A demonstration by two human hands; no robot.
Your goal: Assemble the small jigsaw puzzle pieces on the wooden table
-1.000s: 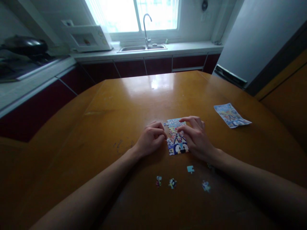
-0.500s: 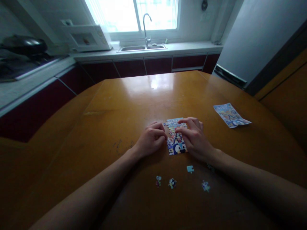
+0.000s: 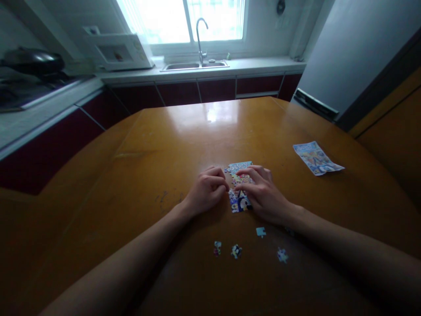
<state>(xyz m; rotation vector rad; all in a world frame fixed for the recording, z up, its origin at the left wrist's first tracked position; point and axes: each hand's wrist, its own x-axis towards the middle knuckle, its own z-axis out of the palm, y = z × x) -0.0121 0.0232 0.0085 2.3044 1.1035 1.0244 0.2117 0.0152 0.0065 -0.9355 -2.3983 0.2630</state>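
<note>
A small, colourful, partly joined jigsaw puzzle (image 3: 239,202) lies on the wooden table (image 3: 164,145). My left hand (image 3: 207,191) rests at the puzzle's left edge, its fingers curled into a loose fist against the border. My right hand (image 3: 263,195) lies over the right half of the puzzle, fingers stretched flat and pressing down on the pieces. Several loose pieces lie nearer to me: a light blue one (image 3: 261,231), and two colourful ones (image 3: 217,248) (image 3: 236,251) side by side, plus another piece (image 3: 282,255) under my right forearm.
A printed picture sheet (image 3: 316,158) lies on the table to the right. Behind the table run a counter with a sink and tap (image 3: 199,52), a microwave (image 3: 118,52) and a stove with a dark pan (image 3: 33,61). A refrigerator (image 3: 355,48) stands at the right.
My right hand has slid leftward across the puzzle and now covers more of it. My left hand has stayed at the left edge.
</note>
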